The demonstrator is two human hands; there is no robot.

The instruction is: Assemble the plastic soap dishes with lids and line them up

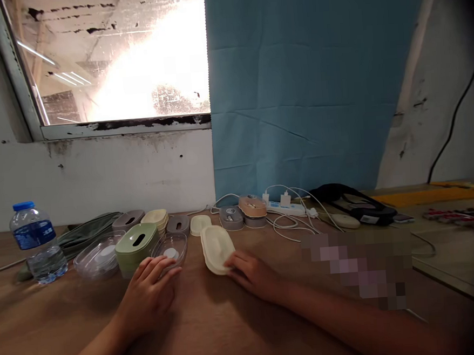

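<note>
Taking the green slotted box [137, 246] on the bench [215, 336] as the landmark, the cream oval piece [217, 249] is well to its right, tilted, with a shadow on the wood below; whether its far end touches the bench cannot be told. The right hand [252, 274] has the near right edge of this piece pinched between thumb and fingers. The left hand [150, 294] is just in front of the green box and slightly to its right, its bent fingers close together over the near rim of a clear oval tub [171, 246]; whether they grip that rim cannot be told. The tub, with a white disc in it, sits just right of the green box. Just left of the box lies a larger clear tub [96, 260], and farther left stands a water bottle [34, 235] with a blue cap. Behind the box are a dark green bag [87, 235], a taupe slotted box [128, 218] and a stack of cream pieces [155, 218]. To its right and a little farther back come a second taupe box [178, 225], a small cream piece [201, 225], a grey box [230, 218] and an orange-topped box [252, 207]; well right of it, a white power strip [290, 209] carries plugs and cables.
</note>
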